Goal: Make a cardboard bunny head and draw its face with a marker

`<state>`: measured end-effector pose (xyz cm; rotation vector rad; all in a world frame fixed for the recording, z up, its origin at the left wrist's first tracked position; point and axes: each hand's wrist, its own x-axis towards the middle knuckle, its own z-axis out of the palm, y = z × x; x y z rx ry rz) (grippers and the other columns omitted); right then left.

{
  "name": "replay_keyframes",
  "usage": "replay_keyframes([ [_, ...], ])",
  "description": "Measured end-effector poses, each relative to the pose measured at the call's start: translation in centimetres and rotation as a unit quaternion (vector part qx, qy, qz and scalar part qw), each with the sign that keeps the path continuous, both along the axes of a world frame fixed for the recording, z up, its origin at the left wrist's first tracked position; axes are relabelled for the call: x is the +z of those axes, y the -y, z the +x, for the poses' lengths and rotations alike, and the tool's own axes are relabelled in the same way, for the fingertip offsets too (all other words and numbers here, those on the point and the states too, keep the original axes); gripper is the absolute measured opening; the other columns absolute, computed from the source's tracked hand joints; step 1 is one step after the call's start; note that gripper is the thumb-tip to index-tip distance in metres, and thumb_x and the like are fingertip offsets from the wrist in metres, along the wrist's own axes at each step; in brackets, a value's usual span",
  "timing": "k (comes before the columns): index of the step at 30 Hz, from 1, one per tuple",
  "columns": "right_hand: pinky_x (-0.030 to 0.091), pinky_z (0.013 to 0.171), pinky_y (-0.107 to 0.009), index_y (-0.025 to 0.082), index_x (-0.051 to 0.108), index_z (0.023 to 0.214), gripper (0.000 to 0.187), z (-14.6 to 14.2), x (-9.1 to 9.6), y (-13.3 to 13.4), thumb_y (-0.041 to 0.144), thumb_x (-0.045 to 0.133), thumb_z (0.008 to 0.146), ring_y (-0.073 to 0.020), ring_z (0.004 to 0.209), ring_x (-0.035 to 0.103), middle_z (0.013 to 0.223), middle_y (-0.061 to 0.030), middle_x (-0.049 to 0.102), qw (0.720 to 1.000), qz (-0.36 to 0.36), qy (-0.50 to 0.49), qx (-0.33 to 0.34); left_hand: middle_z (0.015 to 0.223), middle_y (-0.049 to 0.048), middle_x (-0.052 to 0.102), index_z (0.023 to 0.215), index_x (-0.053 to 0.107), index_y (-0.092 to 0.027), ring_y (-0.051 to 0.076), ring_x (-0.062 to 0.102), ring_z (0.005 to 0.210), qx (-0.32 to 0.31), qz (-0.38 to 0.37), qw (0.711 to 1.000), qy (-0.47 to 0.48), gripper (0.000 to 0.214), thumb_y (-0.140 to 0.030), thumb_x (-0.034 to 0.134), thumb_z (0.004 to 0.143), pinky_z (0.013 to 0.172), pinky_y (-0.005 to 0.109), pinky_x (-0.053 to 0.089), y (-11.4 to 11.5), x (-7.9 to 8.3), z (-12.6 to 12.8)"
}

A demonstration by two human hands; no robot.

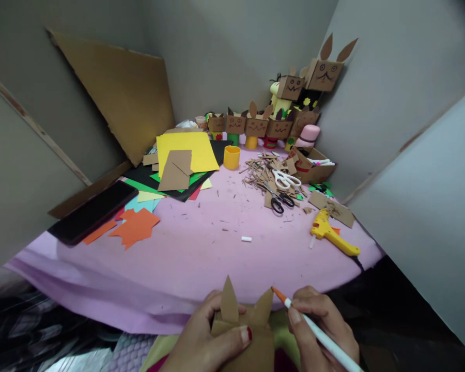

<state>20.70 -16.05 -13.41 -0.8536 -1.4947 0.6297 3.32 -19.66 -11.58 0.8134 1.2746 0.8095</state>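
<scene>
Nearest the camera, a cardboard box [258,346] with two pointed ears is sitting in the person's hands, low in the view and in front of the desk's [194,258] cloth-covered near edge. The left hand [207,338] is coming in from the lower left and gripping the box: its thumb [236,338], with a red nail, is lying flat across the front and pointing right, while the other fingers are bending behind the left ear [228,305]. They are opening only as wide as the box between them.

On the other side, the right hand [325,325] is holding a white marker [320,332] in a writing grip. Its fingers are closing on the barrel, thumb and forefinger pinching just behind the orange end, the knuckles arching upward. The marker is slanting up and to the left, its point meeting the tip of the right ear [263,308]; how firmly it is pressing, one cannot tell.

Beyond the hands, a small white cap-like piece [246,239] is lying on the desk. A yellow glue gun [335,233] is resting to the right, and black-handled scissors [281,201] are lying near the cardboard scraps [251,173].
</scene>
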Motion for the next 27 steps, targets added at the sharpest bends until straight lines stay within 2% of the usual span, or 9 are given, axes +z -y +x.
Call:
replay_keyframes([
  [4,0.036,0.044,-0.023,0.018,0.057,0.08,0.016,0.2,0.3,0.0,0.003,0.054,0.075,-0.0115,0.052,0.046,0.06,0.0021,0.047,0.999,0.037,-0.025,-0.008,0.116,0.0127,0.06,0.096,0.057,-0.019,0.031,0.06,0.094,0.007,-0.015,1.0,0.002,0.044,-0.048,0.068,0.065,0.075,0.039,0.047,0.3,0.3,0.2],
  [7,0.036,0.043,-0.023,0.019,0.057,0.079,0.02,-0.3,0.3,0.1,0.001,0.052,0.072,-0.0114,0.048,0.045,0.056,0.0025,0.048,0.997,0.076,0.006,0.018,0.116,0.0116,0.06,0.098,0.057,-0.021,0.03,0.061,0.09,0.017,-0.03,0.999,0.007,0.044,-0.048,0.067,0.066,0.075,0.039,0.048,0.4,0.5,0.4],
  [12,0.022,0.036,-0.021,0.02,0.051,0.066,0.015,-2.0,-0.1,0.2,0.006,0.048,0.071,-0.0081,0.038,0.03,0.045,0.0057,0.038,0.988,0.143,-0.049,-0.034,0.108,0.0093,0.063,0.095,0.058,-0.021,0.029,0.061,0.089,0.032,-0.026,0.999,0.001,0.042,-0.047,0.069,0.063,0.075,0.039,0.047,0.3,0.4,0.6],
  [16,0.027,0.038,-0.021,0.021,0.05,0.071,0.019,-1.6,0.4,0.4,0.003,0.047,0.07,-0.0091,0.04,0.037,0.05,0.0047,0.044,0.994,0.106,0.013,0.027,0.108,0.0099,0.063,0.094,0.059,-0.02,0.03,0.06,0.091,0.039,-0.01,0.999,0.009,0.041,-0.046,0.069,0.064,0.076,0.039,0.047,0.2,0.4,0.6],
  [20,0.028,0.039,-0.021,0.022,0.05,0.076,0.021,-0.5,0.7,0.5,0.001,0.045,0.071,-0.0096,0.041,0.04,0.051,0.0048,0.044,0.992,0.086,0.052,0.082,0.109,0.0101,0.062,0.095,0.058,-0.02,0.031,0.06,0.093,0.029,-0.013,0.999,0.004,0.041,-0.045,0.069,0.064,0.077,0.041,0.046,0.3,0.4,0.5],
  [27,0.024,0.038,-0.021,0.021,0.049,0.07,0.015,-1.0,-0.6,0.3,0.007,0.045,0.073,-0.0092,0.04,0.034,0.047,0.0059,0.039,0.993,0.098,0.013,0.066,0.113,0.0107,0.062,0.096,0.059,-0.021,0.033,0.059,0.098,0.019,-0.018,1.0,-0.004,0.042,-0.047,0.068,0.064,0.078,0.042,0.047,0.3,0.6,0.4],
])
